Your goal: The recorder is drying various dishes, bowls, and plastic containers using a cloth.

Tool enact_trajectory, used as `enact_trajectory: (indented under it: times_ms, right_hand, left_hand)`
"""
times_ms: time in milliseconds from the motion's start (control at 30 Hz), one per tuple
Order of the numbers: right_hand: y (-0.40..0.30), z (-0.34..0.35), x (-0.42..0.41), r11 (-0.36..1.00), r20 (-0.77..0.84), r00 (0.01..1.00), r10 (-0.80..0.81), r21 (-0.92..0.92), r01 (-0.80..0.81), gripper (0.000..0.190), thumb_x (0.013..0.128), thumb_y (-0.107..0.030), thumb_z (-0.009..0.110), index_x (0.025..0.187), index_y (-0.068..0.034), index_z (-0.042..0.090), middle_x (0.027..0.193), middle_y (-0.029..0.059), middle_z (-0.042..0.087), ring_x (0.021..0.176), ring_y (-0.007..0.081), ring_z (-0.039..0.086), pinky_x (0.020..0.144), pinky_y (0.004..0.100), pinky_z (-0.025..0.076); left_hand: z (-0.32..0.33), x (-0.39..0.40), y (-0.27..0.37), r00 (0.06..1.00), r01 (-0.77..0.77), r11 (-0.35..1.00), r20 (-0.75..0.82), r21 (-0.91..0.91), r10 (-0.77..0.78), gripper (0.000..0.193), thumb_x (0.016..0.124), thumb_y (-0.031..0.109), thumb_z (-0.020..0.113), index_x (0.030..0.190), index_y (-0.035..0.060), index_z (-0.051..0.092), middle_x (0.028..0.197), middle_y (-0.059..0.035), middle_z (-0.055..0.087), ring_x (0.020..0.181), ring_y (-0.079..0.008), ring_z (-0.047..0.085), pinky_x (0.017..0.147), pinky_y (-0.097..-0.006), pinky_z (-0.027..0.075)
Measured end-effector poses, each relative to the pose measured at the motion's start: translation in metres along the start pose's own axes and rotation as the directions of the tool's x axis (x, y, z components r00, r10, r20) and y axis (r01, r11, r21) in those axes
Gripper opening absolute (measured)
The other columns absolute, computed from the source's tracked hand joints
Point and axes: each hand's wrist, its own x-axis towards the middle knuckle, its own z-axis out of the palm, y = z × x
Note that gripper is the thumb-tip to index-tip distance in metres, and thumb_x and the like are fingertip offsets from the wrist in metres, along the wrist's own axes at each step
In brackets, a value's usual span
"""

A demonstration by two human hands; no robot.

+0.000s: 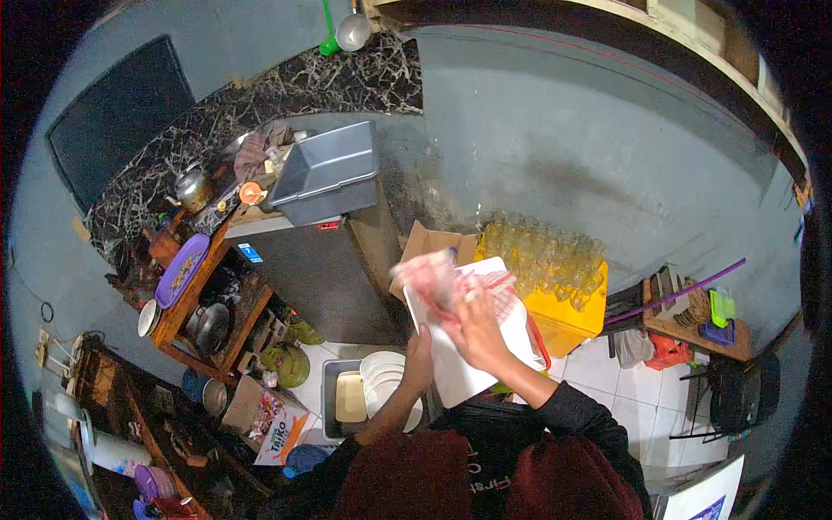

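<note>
A white rectangular tray or plate point(448, 370) is held by its lower left edge in my left hand point(419, 361). Pressed on its surface is a red-and-white checked cloth point(432, 276), blurred on its left side, with my right hand point(480, 325) on it. Behind the white piece, a red basket's rim point(538, 341) shows in part. Below my left forearm sits a grey plastic basin point(330, 396) on the floor, holding white plates point(380, 383) and a cream rectangular dish point(351, 398).
Many clear glasses point(546, 253) stand on a yellow crate point(569, 318) beyond my right hand, beside an open cardboard box point(432, 240). A grey tub point(338, 162) rests on a small refrigerator point(305, 279). At left is a wooden shelf point(188, 292) with a purple tray point(183, 271).
</note>
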Motion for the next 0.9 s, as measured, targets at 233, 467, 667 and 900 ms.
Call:
enact_trajectory:
  times_ms: [233,467,667,900]
  right_hand:
    - [-0.018,-0.014,0.005,0.952,-0.006,0.952,0.306,0.009,-0.306,0.068,0.09,-0.036,0.046,0.143,-0.004,0.018,0.143,0.028,0.022,0.134,0.0463,0.013,0.109,0.0514,0.011]
    - [-0.045,-0.021,-0.023,0.965,0.072,0.985,-0.16,0.222,0.14,0.038,0.077,-0.013,0.064,0.115,-0.01,0.06,0.13,0.0132,0.049,0.123,0.0301,0.043,0.103,0.0454,0.032]
    - [0.0,-0.035,-0.017,0.978,0.048,0.999,-0.015,0.207,0.005,0.024,0.074,-0.012,0.065,0.097,-0.007,0.069,0.116,0.0084,0.061,0.107,0.0251,0.058,0.096,0.0437,0.042]
    - [0.019,-0.035,-0.018,0.976,-0.185,0.963,0.198,-0.055,-0.211,0.036,0.079,-0.027,0.064,0.107,-0.005,0.065,0.142,0.0158,0.035,0.125,0.0326,0.041,0.101,0.0486,0.033]
  left_hand:
    - [0.009,0.007,-0.006,0.995,-0.1,0.995,0.006,0.01,0.1,0.054,0.098,0.043,0.027,0.116,-0.0023,0.05,0.103,-0.0105,0.057,0.094,-0.0179,0.053,0.084,-0.0325,0.041]
    - [-0.016,0.043,-0.017,0.987,-0.157,0.791,-0.072,-0.592,0.142,0.061,0.096,0.052,0.024,0.134,0.0046,0.033,0.127,-0.0095,0.046,0.116,-0.0224,0.045,0.1,-0.0363,0.035]
    - [-0.025,0.05,-0.018,0.982,-0.186,0.768,-0.126,-0.613,0.138,0.058,0.096,0.049,0.031,0.128,0.0024,0.039,0.119,-0.0114,0.051,0.107,-0.0227,0.052,0.093,-0.0372,0.042]
    - [-0.02,0.04,-0.009,0.981,-0.174,0.854,-0.012,-0.49,0.193,0.056,0.095,0.047,0.038,0.126,0.0008,0.042,0.114,-0.0126,0.054,0.1,-0.0201,0.055,0.085,-0.0334,0.044]
